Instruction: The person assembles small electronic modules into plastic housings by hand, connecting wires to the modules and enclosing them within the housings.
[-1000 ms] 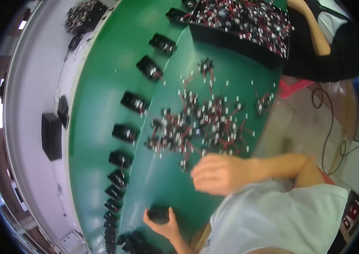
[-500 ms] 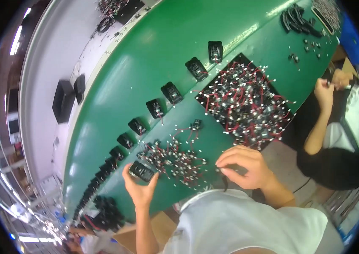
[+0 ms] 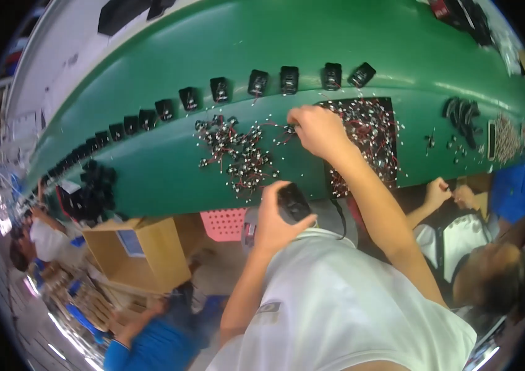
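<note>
My left hand (image 3: 270, 224) is closed around a black plastic housing (image 3: 294, 201), thumb on one side and fingers on the other, at the table's near edge in front of my shirt. My right hand (image 3: 319, 131) reaches over the table with its fingers curled and pinched on a small black part with wires (image 3: 290, 128); the fingers partly hide it. Left of that hand lies a loose heap of small wired parts (image 3: 247, 157). Under and beyond my right forearm is a black tray (image 3: 391, 111) piled with more red-wired parts.
A curved row of black housings, one of them (image 3: 289, 80), runs along the green table (image 3: 169, 148). At right lie black curved pieces (image 3: 462, 119); a co-worker's hands (image 3: 438, 193) are near them. A pink perforated basket (image 3: 224, 224) and a cardboard box (image 3: 142, 253) stand below the edge.
The view has turned, so the table now runs across it. My right hand has gone from the near edge to the small wired part. My left hand has brought the housing closer to my body.
</note>
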### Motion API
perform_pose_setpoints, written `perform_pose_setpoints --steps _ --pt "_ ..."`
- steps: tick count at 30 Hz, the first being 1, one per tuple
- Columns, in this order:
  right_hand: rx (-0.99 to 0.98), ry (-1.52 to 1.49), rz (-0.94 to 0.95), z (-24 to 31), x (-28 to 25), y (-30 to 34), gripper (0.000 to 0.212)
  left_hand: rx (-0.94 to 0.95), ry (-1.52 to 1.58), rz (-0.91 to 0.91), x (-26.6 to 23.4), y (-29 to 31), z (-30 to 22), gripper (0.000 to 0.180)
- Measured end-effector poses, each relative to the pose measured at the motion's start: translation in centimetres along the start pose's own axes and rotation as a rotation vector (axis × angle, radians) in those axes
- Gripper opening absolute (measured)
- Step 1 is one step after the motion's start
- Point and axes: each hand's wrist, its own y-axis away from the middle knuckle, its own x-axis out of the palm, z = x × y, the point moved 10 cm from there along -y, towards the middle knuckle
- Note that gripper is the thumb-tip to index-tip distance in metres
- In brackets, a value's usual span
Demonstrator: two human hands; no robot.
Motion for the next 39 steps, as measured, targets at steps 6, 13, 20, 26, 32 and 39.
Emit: perform_pose_setpoints --steps 6,13,20,26,32,39 --pt "0.057 0.337 0.409 -0.1 9.4 -3.3 0.021 -0.031 0.137 0.031 1.7 0.0 -0.4 0.08" --pt "0.003 0.263 0.401 -3.1 11.4 -4.1 0.02 -0.045 0.329 -0.178 -1.0 -1.3 1.7 0.078" --pt "-0.14 -0.068 0.163 -0.9 4.5 -4.7 0.022 -0.046 0.571 -0.303 -1.9 0.4 1.4 0.08" --pt "0.276 -1.226 0.39 1.1 1.0 1.2 0.017 0.098 0.564 -0.322 -3.2 0.3 -1.8 0.081" --pt "0.209 -1.259 0.277 4.7 -1.1 5.5 0.013 0.128 0.564 -0.084 -2.8 -0.3 -4.5 0.09" --pt "0.212 -1.216 0.158 5.9 -3.1 5.6 0.016 0.209 0.37 -0.006 -6.2 -1.6 -5.9 0.091"
